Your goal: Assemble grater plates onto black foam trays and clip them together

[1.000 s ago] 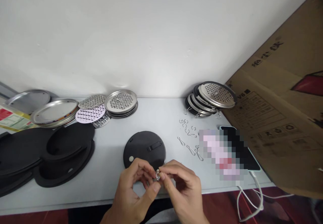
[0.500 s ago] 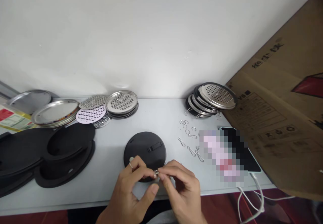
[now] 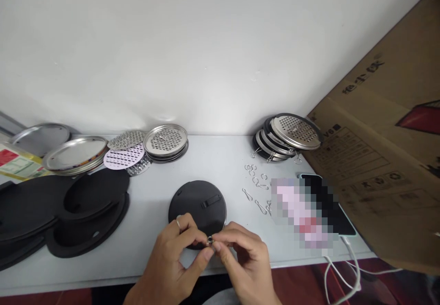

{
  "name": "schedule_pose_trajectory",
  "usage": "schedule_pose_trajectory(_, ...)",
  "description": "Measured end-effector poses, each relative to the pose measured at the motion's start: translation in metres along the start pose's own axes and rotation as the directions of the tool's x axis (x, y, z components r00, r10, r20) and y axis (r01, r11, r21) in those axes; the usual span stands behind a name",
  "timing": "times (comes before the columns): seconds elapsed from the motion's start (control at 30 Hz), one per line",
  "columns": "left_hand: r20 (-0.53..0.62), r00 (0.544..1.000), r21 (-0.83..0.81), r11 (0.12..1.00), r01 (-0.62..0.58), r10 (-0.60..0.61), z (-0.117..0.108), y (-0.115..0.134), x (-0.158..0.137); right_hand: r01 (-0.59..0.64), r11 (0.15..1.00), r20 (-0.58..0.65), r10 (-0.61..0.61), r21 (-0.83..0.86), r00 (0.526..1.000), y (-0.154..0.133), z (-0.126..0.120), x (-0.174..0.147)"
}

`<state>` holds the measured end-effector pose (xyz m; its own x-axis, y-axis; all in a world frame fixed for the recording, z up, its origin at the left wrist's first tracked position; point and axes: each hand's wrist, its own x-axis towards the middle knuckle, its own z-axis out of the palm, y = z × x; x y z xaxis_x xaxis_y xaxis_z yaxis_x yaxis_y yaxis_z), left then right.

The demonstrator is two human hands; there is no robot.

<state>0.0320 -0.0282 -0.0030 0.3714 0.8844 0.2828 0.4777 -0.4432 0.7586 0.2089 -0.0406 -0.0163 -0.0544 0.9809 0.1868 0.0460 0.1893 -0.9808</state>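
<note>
A small metal ring (image 3: 209, 240) is pinched between the fingertips of both hands, over the near edge of a round black disc (image 3: 194, 204) lying on the table. My left hand (image 3: 175, 259) grips it from the left with thumb and index finger closed. From the right, my right hand (image 3: 245, 259) pinches at the same spot. Fingertips hide much of the ring, and I cannot tell whether it passes through the disc. To the right lie several loose metal rings (image 3: 264, 176) and wire snap clips (image 3: 246, 194).
Black moulded trays (image 3: 30, 204) cover the left side, with stacked metal lids (image 3: 77, 151) and grater plates (image 3: 166, 140) behind. Finished-looking grater discs (image 3: 297, 130) pile at back right. A phone (image 3: 330, 208) with a white cable (image 3: 354, 263) lies near a cardboard box (image 3: 371, 158).
My left thumb has come up and closed onto the metal ring, which sits slightly lower and further left. The disc stays in place.
</note>
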Motion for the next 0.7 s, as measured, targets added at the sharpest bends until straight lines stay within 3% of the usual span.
schedule_pose_trajectory(0.07, -0.028, 1.000, -0.010, 1.000, 0.001, -0.001, 0.002, 0.001, 0.000, 0.000, 1.000, 0.016, -0.001, 0.010, 1.000, 0.001, 0.000, 0.000)
schedule_pose_trajectory(0.17, -0.084, 0.989, 0.016, 0.992, -0.122, 0.123, 0.006, -0.001, -0.002, -0.060, 0.994, -0.025, 0.062, 0.089, 0.998, 0.001, 0.000, 0.001)
schedule_pose_trajectory(0.3, -0.064, 0.968, 0.068, 0.969, -0.238, 0.242, 0.004, -0.004, -0.003, -0.148, 0.964, -0.043, 0.161, 0.223, 0.986, -0.002, 0.001, 0.002)
schedule_pose_trajectory(0.47, -0.059, 0.941, 0.239, 0.920, -0.312, 0.334, -0.003, -0.004, 0.002, -0.221, 0.939, -0.062, 0.245, 0.262, 0.967, -0.005, 0.001, 0.005)
schedule_pose_trajectory(0.53, -0.047, 0.947, 0.250, 0.921, -0.298, 0.319, -0.004, -0.003, 0.003, -0.235, 0.937, -0.068, 0.260, 0.260, 0.963, -0.005, 0.002, 0.005)
schedule_pose_trajectory(0.7, -0.050, 0.989, 0.095, 0.986, -0.136, 0.141, 0.004, -0.002, 0.001, -0.171, 0.965, -0.071, 0.188, 0.197, 0.980, -0.003, 0.003, 0.003)
